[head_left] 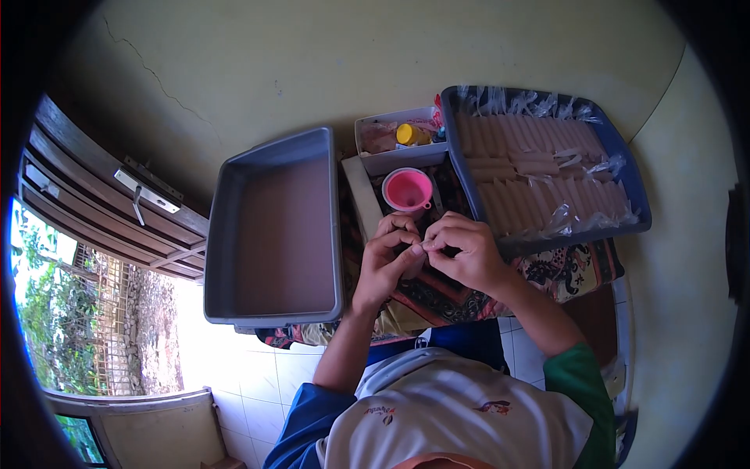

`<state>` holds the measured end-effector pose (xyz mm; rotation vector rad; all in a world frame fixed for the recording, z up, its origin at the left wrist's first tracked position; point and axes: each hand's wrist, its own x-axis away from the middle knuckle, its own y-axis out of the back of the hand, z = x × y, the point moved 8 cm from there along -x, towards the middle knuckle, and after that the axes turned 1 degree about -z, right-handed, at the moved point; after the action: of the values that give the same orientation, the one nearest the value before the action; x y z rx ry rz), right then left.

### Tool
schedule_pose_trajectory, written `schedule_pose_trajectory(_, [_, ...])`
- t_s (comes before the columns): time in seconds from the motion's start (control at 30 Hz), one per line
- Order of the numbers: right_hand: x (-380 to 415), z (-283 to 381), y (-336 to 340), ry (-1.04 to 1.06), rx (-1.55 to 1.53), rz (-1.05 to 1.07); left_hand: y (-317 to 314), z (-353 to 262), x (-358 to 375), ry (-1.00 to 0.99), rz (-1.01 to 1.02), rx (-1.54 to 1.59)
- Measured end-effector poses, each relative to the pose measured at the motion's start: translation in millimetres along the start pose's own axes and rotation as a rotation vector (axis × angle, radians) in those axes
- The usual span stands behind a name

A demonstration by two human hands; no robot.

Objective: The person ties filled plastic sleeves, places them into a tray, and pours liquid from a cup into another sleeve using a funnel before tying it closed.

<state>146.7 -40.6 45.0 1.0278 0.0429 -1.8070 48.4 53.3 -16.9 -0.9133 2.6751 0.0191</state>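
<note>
My left hand (391, 256) and my right hand (461, 248) meet in front of my chest, thumbs and fingertips pinched together. Between them they grip the thin top of a narrow plastic bag (415, 270); its pinkish-brown filled body shows in part below the fingers, the rest hidden by my hands. Just beyond the fingertips stands a pink funnel (408, 190) set in a pale container. At the right, a dark blue-grey tray (642, 209) holds rows of similar filled bags (539, 137) with loose clear ends. A grey tub (337, 258) of pinkish-brown liquid (285, 234) is at the left.
A white box (402, 162) behind the funnel holds a yellow-lidded jar (412, 134) and pink-white plastic packaging. Patterned cloth (562, 270) covers the table. A wall rises behind; an open wooden door (117, 203) is at the left.
</note>
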Motion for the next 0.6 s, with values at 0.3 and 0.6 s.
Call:
schedule_pose_trajectory(0.3, [14.8, -26.4, -8.4, -0.463, -0.635, 0.092, 4.4, -14.9, 2.4, -0.119, -0.030, -0.192])
schedule_pose_trajectory(0.6, [14.7, -27.9, -6.5, -0.427, -0.283, 0.085, -13.6, -44.0, 7.7, -0.345, -0.014, -0.682])
